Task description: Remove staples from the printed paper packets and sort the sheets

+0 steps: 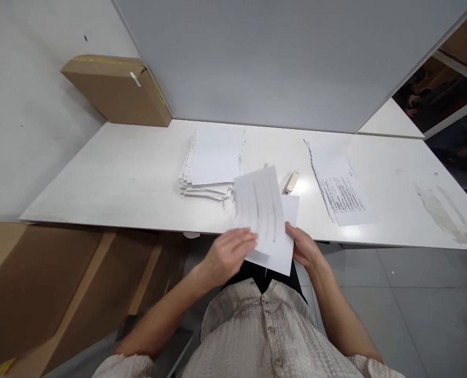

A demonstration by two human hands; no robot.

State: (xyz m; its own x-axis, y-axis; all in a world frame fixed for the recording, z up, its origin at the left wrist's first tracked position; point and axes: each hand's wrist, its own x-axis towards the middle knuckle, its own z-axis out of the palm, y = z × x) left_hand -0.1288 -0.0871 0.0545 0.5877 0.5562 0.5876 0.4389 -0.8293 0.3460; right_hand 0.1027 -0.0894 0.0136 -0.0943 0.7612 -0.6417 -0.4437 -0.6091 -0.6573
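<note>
My left hand [233, 251] grips the lower left side of a printed sheet of paper [259, 207], which is tilted up and slightly blurred. Faint dark lines of print run along that sheet. Behind and beneath it is more white paper [290, 210], whose right edge my right hand [305, 247] pinches near the table's front edge. How many sheets are in that hand, I cannot tell. A small beige stapler [291, 182] lies on the table just beyond the papers.
A thick, uneven paper stack [215, 157] lies left of centre on the white table [139, 178]. Fanned printed sheets [341, 194] lie to the right. A cardboard box [117, 92] leans at the back left, by a grey partition [257, 63]. Larger cartons [40, 278] stand below left.
</note>
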